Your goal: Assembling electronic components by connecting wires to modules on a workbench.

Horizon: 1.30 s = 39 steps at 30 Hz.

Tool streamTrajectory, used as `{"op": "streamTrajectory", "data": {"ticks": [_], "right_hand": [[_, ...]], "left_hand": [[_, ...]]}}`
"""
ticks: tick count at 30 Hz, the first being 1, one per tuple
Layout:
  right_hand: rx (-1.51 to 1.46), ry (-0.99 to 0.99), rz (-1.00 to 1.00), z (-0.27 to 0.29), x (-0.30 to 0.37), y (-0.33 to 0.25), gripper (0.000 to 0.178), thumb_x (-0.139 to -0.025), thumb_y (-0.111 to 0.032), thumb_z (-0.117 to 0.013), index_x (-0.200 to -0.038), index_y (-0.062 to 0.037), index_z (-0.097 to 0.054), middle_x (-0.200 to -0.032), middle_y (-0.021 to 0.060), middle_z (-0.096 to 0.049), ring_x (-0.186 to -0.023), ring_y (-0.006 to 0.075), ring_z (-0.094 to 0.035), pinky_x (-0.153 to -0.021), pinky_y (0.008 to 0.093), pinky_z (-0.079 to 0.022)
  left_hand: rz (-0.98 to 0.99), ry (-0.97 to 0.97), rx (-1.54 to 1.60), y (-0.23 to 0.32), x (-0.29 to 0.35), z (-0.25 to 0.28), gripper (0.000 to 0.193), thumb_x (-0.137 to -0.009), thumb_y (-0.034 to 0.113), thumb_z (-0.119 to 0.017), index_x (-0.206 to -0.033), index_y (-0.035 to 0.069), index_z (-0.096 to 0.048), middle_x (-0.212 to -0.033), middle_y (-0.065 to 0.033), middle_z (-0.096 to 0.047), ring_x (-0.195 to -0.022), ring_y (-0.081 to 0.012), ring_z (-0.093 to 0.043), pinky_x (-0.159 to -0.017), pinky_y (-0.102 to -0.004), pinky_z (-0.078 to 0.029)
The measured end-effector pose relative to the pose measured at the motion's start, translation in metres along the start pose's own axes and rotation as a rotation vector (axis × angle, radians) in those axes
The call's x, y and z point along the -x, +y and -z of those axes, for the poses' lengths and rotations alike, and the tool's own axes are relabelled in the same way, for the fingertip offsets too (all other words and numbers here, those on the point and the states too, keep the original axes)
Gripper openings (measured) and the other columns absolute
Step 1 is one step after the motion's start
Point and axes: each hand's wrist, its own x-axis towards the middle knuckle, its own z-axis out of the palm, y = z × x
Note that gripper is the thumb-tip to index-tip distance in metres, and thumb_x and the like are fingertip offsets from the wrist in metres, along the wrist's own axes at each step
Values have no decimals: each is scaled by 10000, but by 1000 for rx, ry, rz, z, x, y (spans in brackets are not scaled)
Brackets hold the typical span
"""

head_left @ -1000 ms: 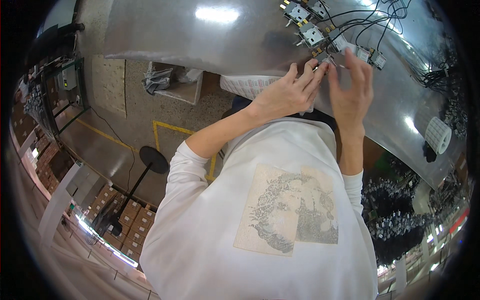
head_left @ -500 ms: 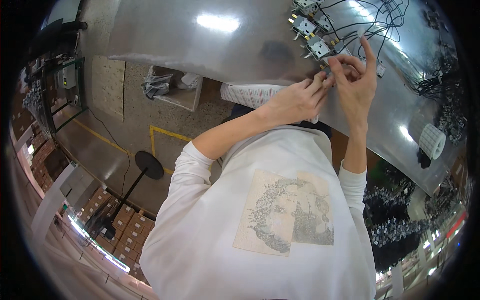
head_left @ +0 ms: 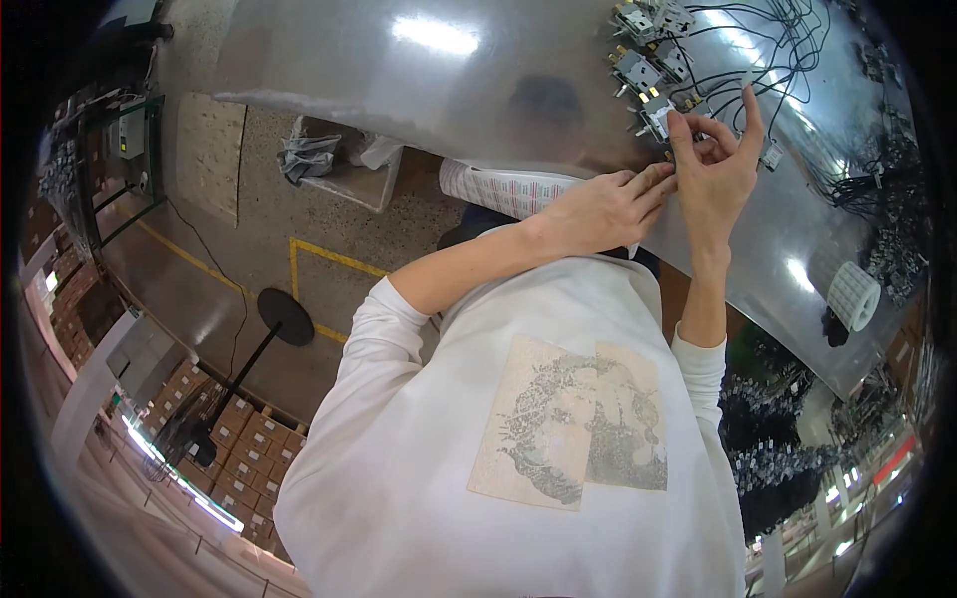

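My left hand (head_left: 610,211) is closed in a pinch near the table's front edge, its fingertips meeting those of my right hand (head_left: 716,171). Between them is a small part, mostly covered by fingers, whose kind I cannot make out. On my right hand the thumb and some fingers are curled in, while one finger stretches up. Just beyond the hands lie several silver metal-cased units (head_left: 636,70) with brass-coloured tabs and white pins. Thin black wires (head_left: 788,50) run from them across the table to the right.
The grey metal table (head_left: 349,70) spans the far side. A white plastic spool (head_left: 854,296) and dark bundled wires (head_left: 877,214) are at right. Printed sheeting (head_left: 503,187) hangs by the front edge. On the floor are a bin (head_left: 384,189) and a fan stand's round base (head_left: 285,316).
The view has shifted slightly, so the units and wires appear lower and farther right. Both hands stay together at the small part, with the fingertips slightly moved.
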Motion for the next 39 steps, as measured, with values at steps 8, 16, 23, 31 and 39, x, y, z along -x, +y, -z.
{"op": "streamTrajectory", "data": {"ticks": [8, 16, 23, 31, 39], "right_hand": [[184, 26, 83, -2, 11, 4, 852, -947, -225, -875, -1631, -46, -400, -946, 52, -789, -629, 40, -580, -593, 218, -476], [500, 52, 575, 3, -2, 21, 564, -946, -224, -848, -1472, -163, -656, -963, -22, -783, -923, 168, -667, -866, 353, -520], [794, 42, 561, 2, -9, 23, 533, -968, -232, -820, -1474, -178, -660, -828, -33, -677, -1057, 207, -566, -1047, 417, -396], [57, -84, 110, 10, -26, 32, 698, -985, -164, -832, -1567, -134, -449, -744, -41, -481, -644, 72, -437, -631, 241, -401], [-19, 42, 1, 23, -15, 25, 509, -999, -220, -818, -1438, -108, -586, -959, 20, -622, -875, 129, -572, -800, 278, -489]], "left_hand": [[9, -17, -26, 2, -1, -2, 316, -863, 157, -670, -1080, -46, -777, -1312, -181, -728, -1277, -315, -668, -886, -339, -590], [-3, -39, -46, 2, -2, 1, 323, -859, 162, -674, -1087, -48, -766, -1265, -181, -740, -1251, -317, -687, -916, -351, -591], [0, -29, -44, 0, -3, 3, 308, -883, 162, -671, -1096, -35, -774, -1356, -191, -717, -1304, -325, -669, -949, -353, -590], [28, -31, -57, 3, -5, -3, 280, -900, 169, -664, -1080, -5, -792, -1489, -169, -662, -1359, -318, -637, -972, -353, -587], [-16, 57, 193, -21, -4, 12, 214, -919, 194, -703, -993, 5, -769, -1440, -155, -691, -1356, -322, -636, -1079, -426, -537]]}}
